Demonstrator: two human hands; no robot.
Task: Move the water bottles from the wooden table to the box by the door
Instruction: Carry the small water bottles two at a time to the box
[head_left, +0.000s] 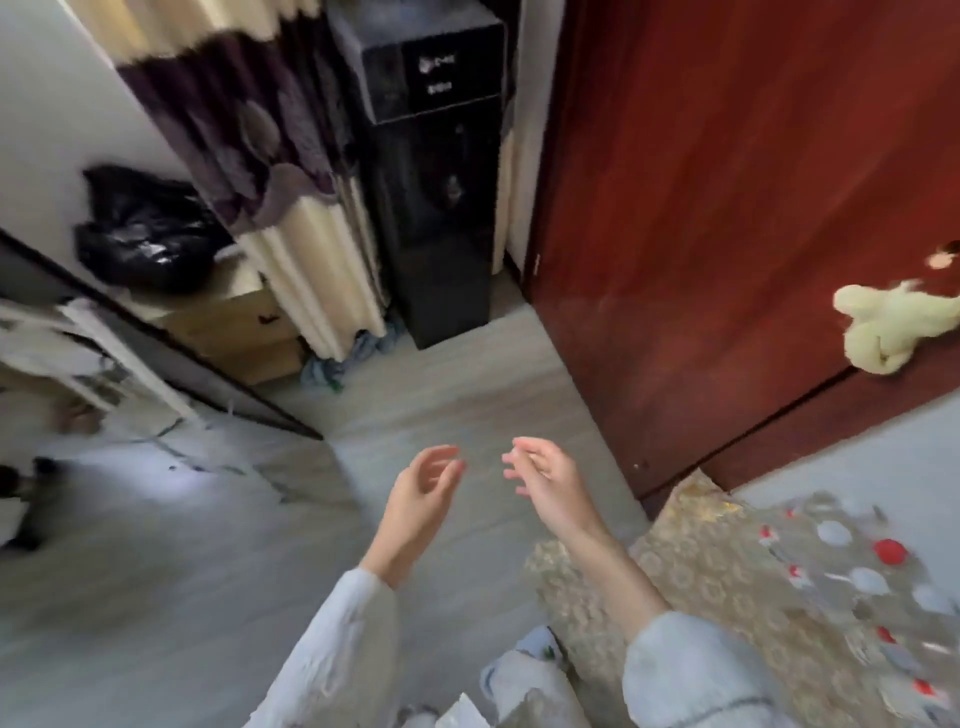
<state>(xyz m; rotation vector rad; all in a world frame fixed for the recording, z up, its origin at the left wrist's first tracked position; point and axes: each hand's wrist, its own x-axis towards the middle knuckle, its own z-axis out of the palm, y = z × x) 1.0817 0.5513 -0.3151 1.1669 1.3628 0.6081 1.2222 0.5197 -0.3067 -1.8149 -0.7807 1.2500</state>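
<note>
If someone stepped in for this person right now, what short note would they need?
Left hand: open, empty, raised over the floor.
Right hand: open, empty, beside the left, not touching it.
Box: gold-patterned, lower right, next to the red door. White and red round shapes inside look like bottle caps, but the picture is blurred.
Wooden table: not in view.
Done: apparently some bottles are in the box; the count is unclear.
Left: check the table for remaining bottles and carry them here.
</note>
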